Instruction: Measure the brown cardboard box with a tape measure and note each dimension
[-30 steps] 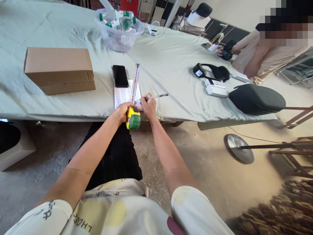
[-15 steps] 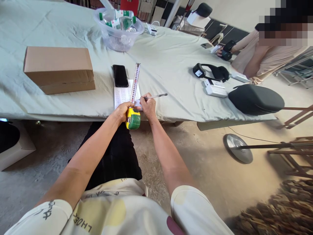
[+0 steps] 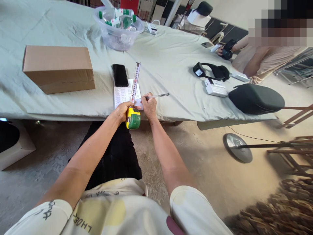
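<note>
My left hand [image 3: 123,111] grips a yellow and green tape measure [image 3: 133,118] at the table's front edge. Its blade is pulled out and lies away from me across a printed sheet of paper [image 3: 121,94]. A pen [image 3: 160,95] is pinched in my right hand [image 3: 149,106], which rests at the sheet's right side close to the blade. The pen's back end points right; its tip is hidden by my fingers. On the far left part of the sheet lies a black phone [image 3: 120,75].
A cardboard box [image 3: 58,70] stands at left on the cloth-covered table [image 3: 168,65]. Behind is a plastic basin [image 3: 119,39] with bottles [image 3: 122,22]. At right lie a black headset [image 3: 212,71], a white box [image 3: 215,88] and a dark case [image 3: 256,99]. Another person [image 3: 259,62] holds a black device.
My right hand has shifted slightly right with the pen, whose back end has moved a little right. The tape measure and left hand stay in place. The other person has leaned slightly left.
</note>
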{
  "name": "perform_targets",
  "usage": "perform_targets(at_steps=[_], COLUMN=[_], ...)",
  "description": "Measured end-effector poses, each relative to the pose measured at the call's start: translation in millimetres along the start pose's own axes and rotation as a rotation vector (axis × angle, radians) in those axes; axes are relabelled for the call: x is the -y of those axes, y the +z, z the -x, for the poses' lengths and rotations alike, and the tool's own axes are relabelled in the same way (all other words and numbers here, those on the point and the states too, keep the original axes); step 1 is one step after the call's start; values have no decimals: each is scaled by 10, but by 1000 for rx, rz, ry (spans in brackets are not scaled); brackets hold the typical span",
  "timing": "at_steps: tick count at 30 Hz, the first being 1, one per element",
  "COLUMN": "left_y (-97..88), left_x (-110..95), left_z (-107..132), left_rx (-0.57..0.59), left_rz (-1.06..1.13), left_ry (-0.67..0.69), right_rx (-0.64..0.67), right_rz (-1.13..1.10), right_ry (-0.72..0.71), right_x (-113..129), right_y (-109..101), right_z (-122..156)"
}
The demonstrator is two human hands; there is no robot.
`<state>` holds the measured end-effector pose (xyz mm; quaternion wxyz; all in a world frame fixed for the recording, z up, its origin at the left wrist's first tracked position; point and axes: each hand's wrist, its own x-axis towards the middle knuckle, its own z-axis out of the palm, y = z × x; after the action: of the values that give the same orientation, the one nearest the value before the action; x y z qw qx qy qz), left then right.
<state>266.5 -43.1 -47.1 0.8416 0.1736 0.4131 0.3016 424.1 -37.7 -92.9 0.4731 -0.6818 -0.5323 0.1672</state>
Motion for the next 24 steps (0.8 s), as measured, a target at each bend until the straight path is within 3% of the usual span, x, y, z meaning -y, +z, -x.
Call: perform_targets(at_steps=[24], left_y=[1], left_x=[-13], left_z=[12], left_rx=[11], left_rz=[-26], left_ry=[2], right_rx=[-41], right_rz=[-6], right_ry=[24], right_x=[-30], right_y=[40], right_z=[-20])
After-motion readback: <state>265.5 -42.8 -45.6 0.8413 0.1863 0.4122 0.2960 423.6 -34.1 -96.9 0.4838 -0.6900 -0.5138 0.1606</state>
